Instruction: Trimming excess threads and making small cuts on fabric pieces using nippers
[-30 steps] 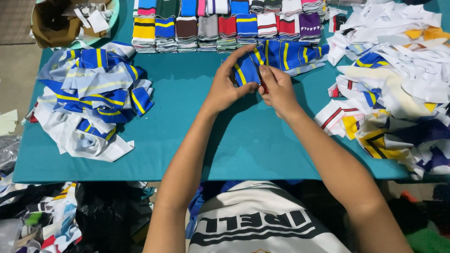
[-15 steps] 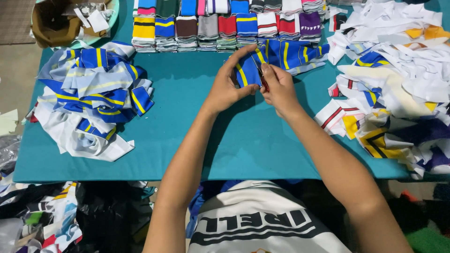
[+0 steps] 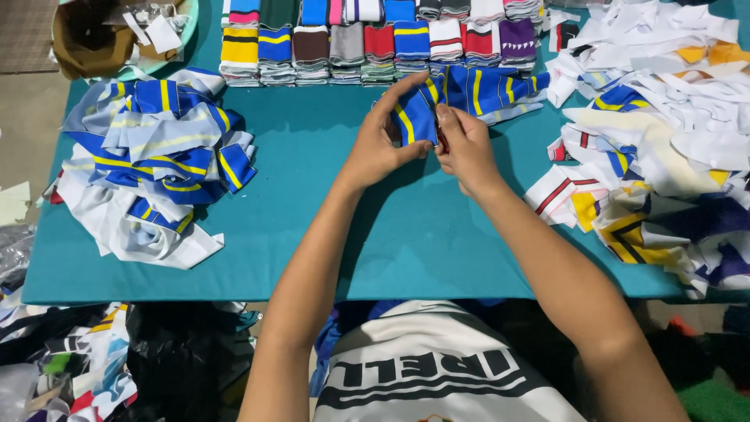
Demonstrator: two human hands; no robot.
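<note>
Blue knit cloth with a yellow stripe, a folded ribbed band [image 3: 416,117], is sitting pinched between both hands above the teal worktop [image 3: 328,227], just in front of the row of folded stacks. The left hand [image 3: 376,148] is grasping its near edge, thumb on top; the right hand [image 3: 467,148] is pressing on the band's right side and seems to be clenching a small reddish tool, too hidden to name.

The band is trailing into more blue-and-yellow cloth [image 3: 500,90] lying to the right, so a pull could be dragging that piece along and nudging the folded stacks [image 3: 375,47] behind it out of line. If the small tool is a cutter, its tip is working close to the left thumb, and a slip could be nicking the cloth or the skin.

Counting: two hands; one band in the grip; about nine folded stacks in the front row, with more partly cut off behind; one loose heap of blue, yellow and white bands [image 3: 148,168] on the left; one larger mixed heap, mostly white [image 3: 664,133], on the right; one brown container [image 3: 94,39] at the far left corner.
</note>
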